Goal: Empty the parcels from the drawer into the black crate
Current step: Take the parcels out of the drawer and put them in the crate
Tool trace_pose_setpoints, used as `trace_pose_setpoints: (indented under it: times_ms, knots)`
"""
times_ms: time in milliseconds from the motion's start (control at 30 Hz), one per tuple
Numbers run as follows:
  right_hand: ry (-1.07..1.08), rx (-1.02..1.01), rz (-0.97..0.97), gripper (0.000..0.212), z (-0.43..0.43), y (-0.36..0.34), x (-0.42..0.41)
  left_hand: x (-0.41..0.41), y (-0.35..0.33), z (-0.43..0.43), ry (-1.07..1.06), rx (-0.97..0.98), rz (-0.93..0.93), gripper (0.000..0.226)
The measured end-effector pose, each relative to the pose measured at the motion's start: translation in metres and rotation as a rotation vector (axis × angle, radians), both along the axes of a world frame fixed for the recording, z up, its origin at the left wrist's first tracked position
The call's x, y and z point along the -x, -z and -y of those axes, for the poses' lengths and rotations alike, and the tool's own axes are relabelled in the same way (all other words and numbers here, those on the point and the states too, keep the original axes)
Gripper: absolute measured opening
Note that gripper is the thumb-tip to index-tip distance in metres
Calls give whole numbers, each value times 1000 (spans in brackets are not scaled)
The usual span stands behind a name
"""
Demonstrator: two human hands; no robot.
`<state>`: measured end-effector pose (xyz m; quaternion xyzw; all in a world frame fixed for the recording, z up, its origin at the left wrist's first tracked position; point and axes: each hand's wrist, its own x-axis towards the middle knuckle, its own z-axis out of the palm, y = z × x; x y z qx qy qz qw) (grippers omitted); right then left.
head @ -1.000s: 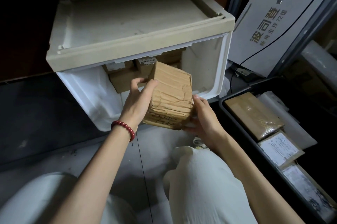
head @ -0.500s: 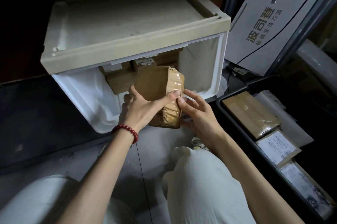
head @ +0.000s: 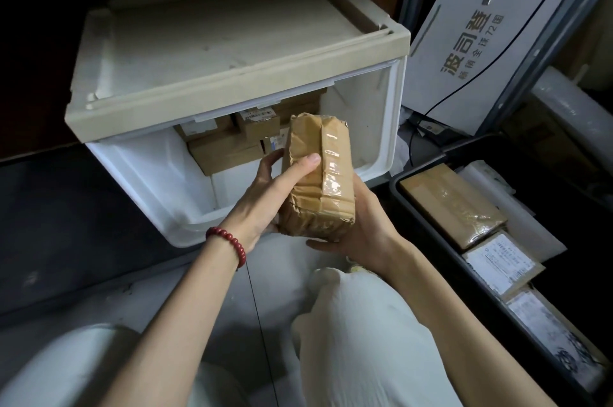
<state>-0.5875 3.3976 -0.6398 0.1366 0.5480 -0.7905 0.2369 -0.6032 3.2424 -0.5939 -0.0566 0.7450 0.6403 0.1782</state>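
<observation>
A brown taped parcel (head: 318,174) stands on end in front of the open white drawer (head: 146,174). My left hand (head: 268,201), with a red bead bracelet, grips its left side, thumb across the front. Under its lower right corner my right hand (head: 361,224) cups it from below. Several cardboard parcels (head: 225,151) lie at the back of the drawer. To the right, the black crate (head: 431,240) holds a brown parcel (head: 451,204) and two labelled flat parcels (head: 501,264).
The drawer unit has a beige top (head: 232,41). A white printed board (head: 471,51) leans behind the crate, with a black cable and a hanging white plug. My knees in white cloth are at the bottom. Dark floor lies to the left.
The parcel has been turned on end and drawn out of the drawer toward me. My right hand has shifted from its side to beneath it.
</observation>
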Motion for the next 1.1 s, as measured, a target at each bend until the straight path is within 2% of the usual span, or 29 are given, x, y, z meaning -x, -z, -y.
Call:
trace_pose_setpoints:
  times_ms: [67,233,367,433,533,567,633,800,967,1100]
  knots:
    - [36,-2,24,71,2,1,0,2,0,0,-8,33,-30,79]
    - [70,-88,-53,70,0,2,-1,3,0,-1,-71,229,-128,86]
    - [118,-119,-40,50,-2,4,-2,7,-2,-2,-139,362,-199,90]
    - [181,-103,-22,57,-3,5,-2,8,-1,-3,-160,408,-217,90]
    - [237,-67,-15,65,-9,2,-5,8,3,-8,-158,430,-251,65]
    - [256,-63,-11,65,-14,0,-8,7,2,-11,-134,457,-263,59]
    - [301,-62,-9,64,-26,-3,-15,4,-1,-18,-63,477,-264,59]
    - [400,-90,-72,64,-63,-16,-29,3,-22,-53,93,307,-237,67]
    - [566,-136,-162,61,-123,-34,-58,11,-59,-124,224,418,-370,55]
    - [687,-193,-220,78,-182,-43,-92,-2,-68,-191,371,425,-397,50]
